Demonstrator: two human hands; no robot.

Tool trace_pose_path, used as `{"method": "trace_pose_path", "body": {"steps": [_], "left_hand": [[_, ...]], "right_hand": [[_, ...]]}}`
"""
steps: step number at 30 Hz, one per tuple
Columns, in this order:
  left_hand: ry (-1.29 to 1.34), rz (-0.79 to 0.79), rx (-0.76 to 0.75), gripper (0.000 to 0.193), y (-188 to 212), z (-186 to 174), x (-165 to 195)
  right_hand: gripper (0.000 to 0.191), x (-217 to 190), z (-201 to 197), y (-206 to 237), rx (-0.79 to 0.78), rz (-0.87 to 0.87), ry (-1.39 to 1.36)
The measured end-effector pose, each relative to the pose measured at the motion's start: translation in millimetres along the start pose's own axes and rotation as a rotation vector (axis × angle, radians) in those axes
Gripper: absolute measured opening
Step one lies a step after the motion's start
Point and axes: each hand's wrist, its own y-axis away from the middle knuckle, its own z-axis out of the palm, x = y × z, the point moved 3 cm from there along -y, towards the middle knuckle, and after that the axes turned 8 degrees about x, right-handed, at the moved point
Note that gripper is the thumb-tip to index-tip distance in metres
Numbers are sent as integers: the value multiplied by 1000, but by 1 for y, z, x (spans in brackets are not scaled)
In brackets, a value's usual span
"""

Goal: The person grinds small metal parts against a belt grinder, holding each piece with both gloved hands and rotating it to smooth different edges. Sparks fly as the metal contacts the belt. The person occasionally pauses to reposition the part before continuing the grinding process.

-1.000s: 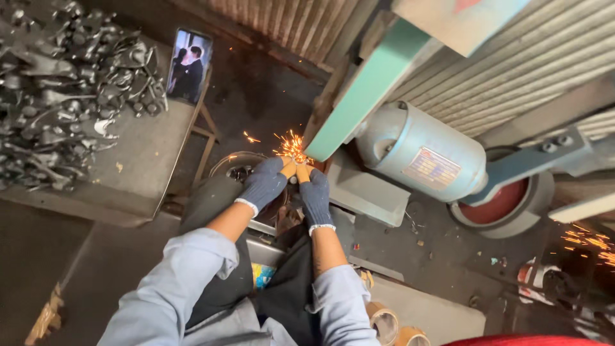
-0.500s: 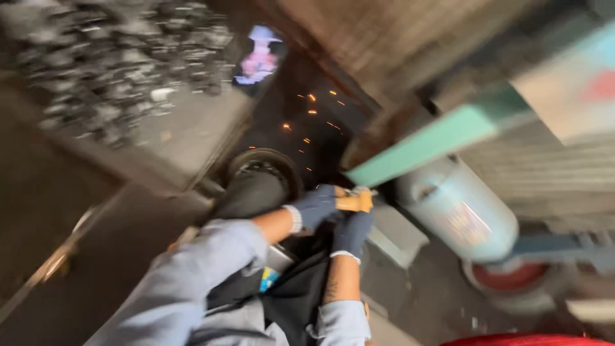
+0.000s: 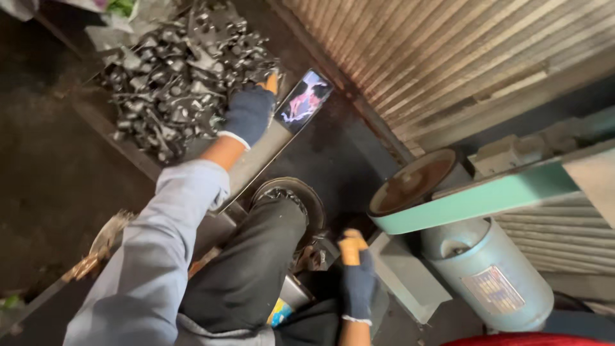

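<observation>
The metal parts (image 3: 176, 77) lie heaped on the desk (image 3: 256, 163) at upper left, and the left hand (image 3: 251, 112), gloved, has left the grinder and now rests at the heap's edge by a lit phone (image 3: 304, 99), fingers curled; I cannot tell whether it grips a piece. Nearer, the right hand (image 3: 357, 279) stays low beside the knee, loosely closed on nothing visible. Beyond it the green belt (image 3: 474, 198) throws no sparks now, so grinding looks paused between pieces.
</observation>
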Motion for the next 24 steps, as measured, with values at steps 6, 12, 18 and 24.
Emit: {"method": "trace_pose_path", "body": {"steps": [6, 12, 18, 24], "left_hand": [[196, -105, -235, 19, 12, 9, -20], [1150, -152, 303, 35, 137, -71, 89], [987, -254, -755, 30, 214, -70, 184], [926, -34, -665, 33, 184, -43, 211]], "right_hand": [[48, -9, 42, 15, -436, -90, 419], [52, -14, 43, 25, -247, 230, -198], [40, -9, 1, 44, -243, 377, -681], [33, 20, -38, 12, -377, 92, -499]]}}
